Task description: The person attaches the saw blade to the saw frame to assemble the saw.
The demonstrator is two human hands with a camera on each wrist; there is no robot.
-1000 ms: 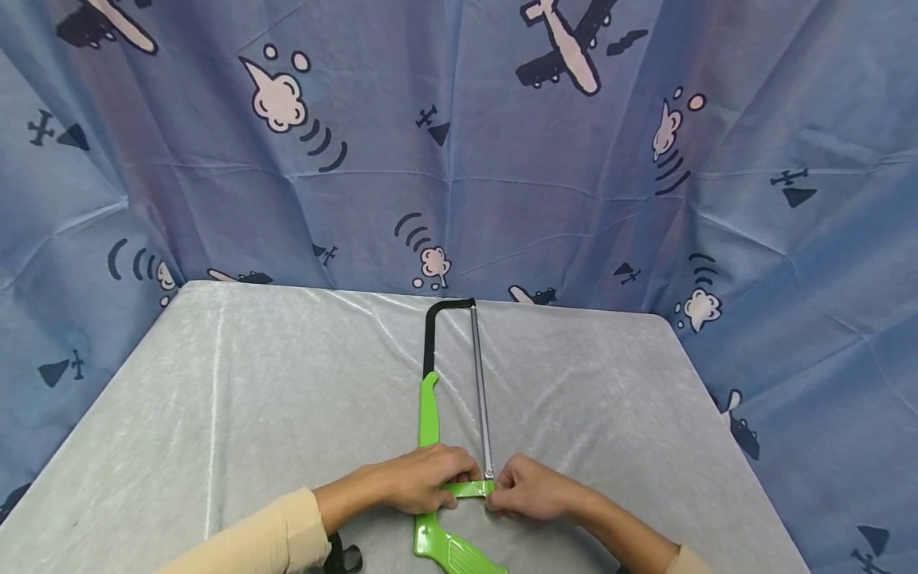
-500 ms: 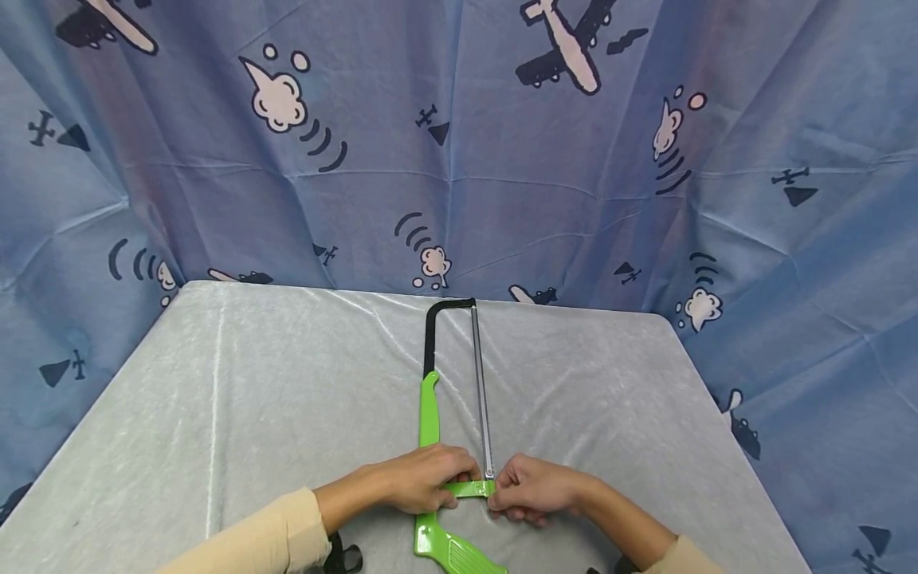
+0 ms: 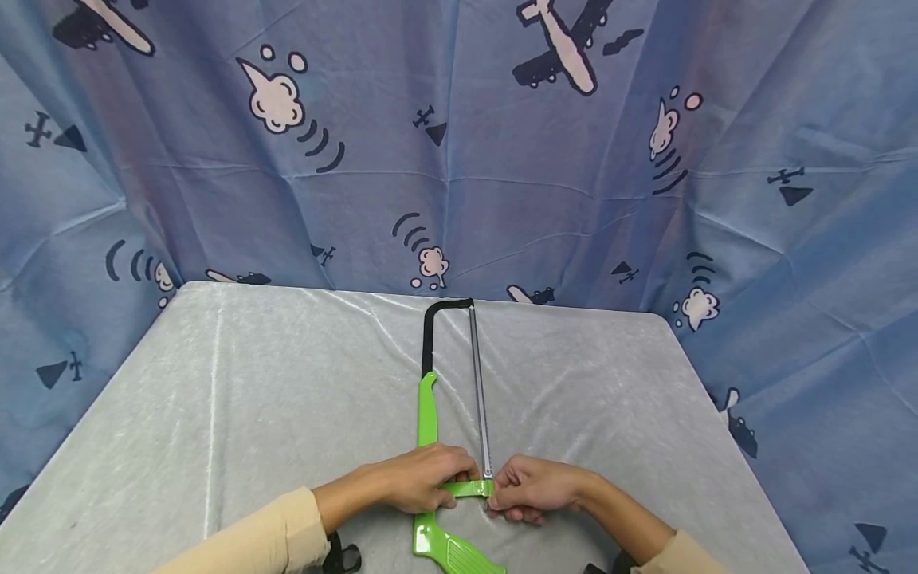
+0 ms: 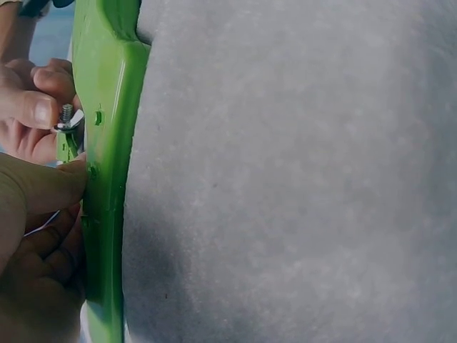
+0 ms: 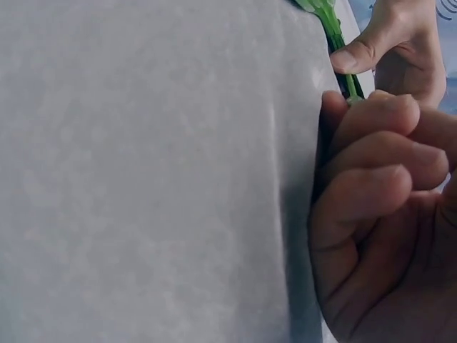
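Note:
A hacksaw (image 3: 428, 414) with a green and black frame lies on the cloth-covered table, its handle toward me. Its grey blade (image 3: 479, 391) runs along the right side. My left hand (image 3: 423, 480) grips the short green crossbar (image 3: 469, 489) at the near end of the blade, thumb on the near side. At the crossbar's right end, my right hand (image 3: 538, 488) pinches the wing nut (image 4: 74, 121) on a threaded bolt (image 4: 67, 112), which shows in the left wrist view. In the right wrist view the curled right fingers (image 5: 371, 193) hide the nut.
Pale grey velvety cloth covers the table (image 3: 301, 383). Behind it hangs a blue curtain (image 3: 358, 215) printed with planes and clouds. Dark straps (image 3: 342, 556) show by the wrists at the bottom edge.
The right hand has turned slightly at the bolt end, its lower fingers now showing beneath the thumb. The left hand and the hacksaw stay in place.

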